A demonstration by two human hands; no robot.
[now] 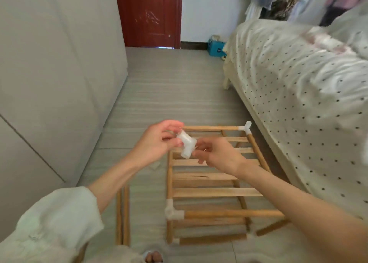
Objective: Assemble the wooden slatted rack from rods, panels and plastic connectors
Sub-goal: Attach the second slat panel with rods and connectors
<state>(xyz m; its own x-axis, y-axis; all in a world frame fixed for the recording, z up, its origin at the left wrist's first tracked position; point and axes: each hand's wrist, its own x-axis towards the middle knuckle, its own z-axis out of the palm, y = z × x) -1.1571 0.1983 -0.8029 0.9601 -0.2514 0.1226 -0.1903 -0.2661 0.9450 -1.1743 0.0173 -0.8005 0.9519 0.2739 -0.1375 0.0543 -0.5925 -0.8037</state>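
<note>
The left hand [157, 141] holds a white plastic connector [186, 143] up in the air, its fingers and thumb curled round one end; the right hand [217, 155] is just beside the other end, and its fingertips seem to touch the piece, but I cannot tell if this grip is really clamped on it; right under both grips, down on the floor [159, 95], lies the wooden rack [211, 183], part built, with flat slats across it; a corner connector [246, 128] is already on the rack beyond the grips and to the right, and another corner connector [172, 211] sits below the grips, nearer the person; two loose rods [123, 217] lie on the floor below the left grip; a bed [298, 83] is off to the right; I think the step now is getting this piece ready for the bare corner just under the left grip; next, it likely needs turning so a hole faces a rod end, then a straight, firm push.
</note>
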